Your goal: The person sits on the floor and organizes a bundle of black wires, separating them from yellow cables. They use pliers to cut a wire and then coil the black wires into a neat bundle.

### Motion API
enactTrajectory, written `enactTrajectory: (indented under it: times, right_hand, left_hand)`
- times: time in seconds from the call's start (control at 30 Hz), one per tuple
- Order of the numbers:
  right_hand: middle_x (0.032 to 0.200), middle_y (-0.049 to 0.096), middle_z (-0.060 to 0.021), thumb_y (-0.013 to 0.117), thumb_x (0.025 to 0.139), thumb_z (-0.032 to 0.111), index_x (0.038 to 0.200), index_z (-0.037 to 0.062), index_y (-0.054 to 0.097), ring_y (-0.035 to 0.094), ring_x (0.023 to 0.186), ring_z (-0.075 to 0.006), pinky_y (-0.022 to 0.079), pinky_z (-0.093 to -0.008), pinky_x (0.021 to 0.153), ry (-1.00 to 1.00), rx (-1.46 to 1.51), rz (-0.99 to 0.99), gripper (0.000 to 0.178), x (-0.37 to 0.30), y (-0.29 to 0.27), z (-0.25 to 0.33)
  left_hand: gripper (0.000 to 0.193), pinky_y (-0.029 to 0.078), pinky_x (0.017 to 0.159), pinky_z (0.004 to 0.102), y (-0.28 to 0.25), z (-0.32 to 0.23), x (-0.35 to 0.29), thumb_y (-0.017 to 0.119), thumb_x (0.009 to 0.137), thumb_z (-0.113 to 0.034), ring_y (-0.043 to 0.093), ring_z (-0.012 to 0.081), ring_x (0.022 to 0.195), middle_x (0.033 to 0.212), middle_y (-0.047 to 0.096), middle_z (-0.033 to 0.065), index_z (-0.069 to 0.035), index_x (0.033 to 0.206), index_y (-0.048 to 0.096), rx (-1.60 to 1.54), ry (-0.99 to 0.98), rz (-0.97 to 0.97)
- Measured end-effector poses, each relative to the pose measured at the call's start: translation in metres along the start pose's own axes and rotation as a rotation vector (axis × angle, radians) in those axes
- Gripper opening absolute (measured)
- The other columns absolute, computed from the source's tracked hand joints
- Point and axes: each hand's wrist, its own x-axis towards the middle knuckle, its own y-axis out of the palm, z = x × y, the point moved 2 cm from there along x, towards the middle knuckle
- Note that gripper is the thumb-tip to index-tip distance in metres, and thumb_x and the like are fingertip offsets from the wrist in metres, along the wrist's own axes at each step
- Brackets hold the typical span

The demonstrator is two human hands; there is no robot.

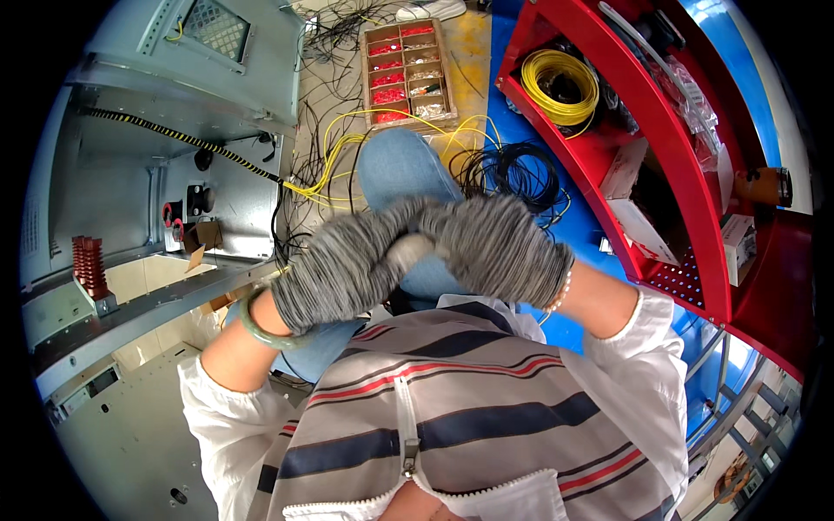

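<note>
Both hands wear grey striped knit gloves and meet in front of my body, above my jeans-clad knee (404, 169). My left hand (339, 265) is closed, its fingers curled inward toward the other hand. Fingers bent as well, my right hand (495, 247) presses up against it. Between them a pale rounded patch shows, perhaps a glove tip. Whatever the fingers pinch, if anything, is hidden. Just beyond the knee, yellow wires (334, 165) run out of a black-and-yellow wrapped cable bundle (191, 141). A coil of black cable (521, 178) lies to the right of the knee.
An open grey metal cabinet (113, 161) stands at left, with a ribbed brown insulator (89, 265) on its rail. Ahead sits a divided wooden box (369, 82) of small red and metallic parts. At right, a red shelf rack (708, 234) holds a yellow wire coil (556, 108).
</note>
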Motion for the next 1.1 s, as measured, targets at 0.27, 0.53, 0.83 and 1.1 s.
enactTrajectory:
  times: [0.27,0.53,0.83,1.1]
  right_hand:
    - [0.092,0.062,-0.012,0.065,0.072,0.007,0.098,0.0021,0.059,0.059,0.084,-0.0262,0.045,-0.0343,0.079,-0.11,0.539,-0.431,0.027,-0.035,-0.013,-0.058]
    - [0.105,0.055,-0.0109,0.058,0.068,0.0,0.098,0.0119,0.058,0.049,0.105,-0.028,0.041,-0.0359,0.088,-0.329,-0.082,-0.137,0.032,-0.007,0.056,-0.064]
    - [0.063,0.055,-0.003,0.056,0.083,0.018,0.088,0.0055,0.06,0.055,0.054,-0.0123,0.047,-0.0252,0.05,0.976,0.919,-0.499,0.014,-0.062,0.002,-0.224]
    - [0.106,0.057,-0.0144,0.068,0.076,0.025,0.113,-0.0031,0.05,0.053,0.101,-0.0205,0.042,-0.0275,0.088,0.664,0.786,-0.375,0.049,-0.071,0.053,-0.232]
  left_hand:
    - [0.027,0.048,0.057,0.0339,0.053,0.021,-0.03,0.053,0.084,-0.023,0.06,0.0277,0.062,0.075,0.063,0.0118,-0.009,0.106,0.058,-0.043,0.065,-0.081]
    - [0.025,0.05,0.057,0.0325,0.055,0.015,-0.031,0.053,0.083,-0.018,0.061,0.0263,0.063,0.077,0.064,0.0106,-0.011,0.106,0.06,-0.01,0.125,-0.014]
    - [0.022,0.047,0.064,0.0252,0.038,0.044,-0.044,0.051,0.085,-0.014,0.059,0.0156,0.066,0.085,0.064,0.0105,-0.004,0.103,0.06,-0.256,0.077,-0.252]
    - [0.026,0.047,0.067,0.0264,0.018,0.048,-0.035,0.048,0.087,-0.017,0.06,0.0156,0.072,0.077,0.062,0.0093,0.0,0.103,0.058,-0.425,-0.084,-0.253]
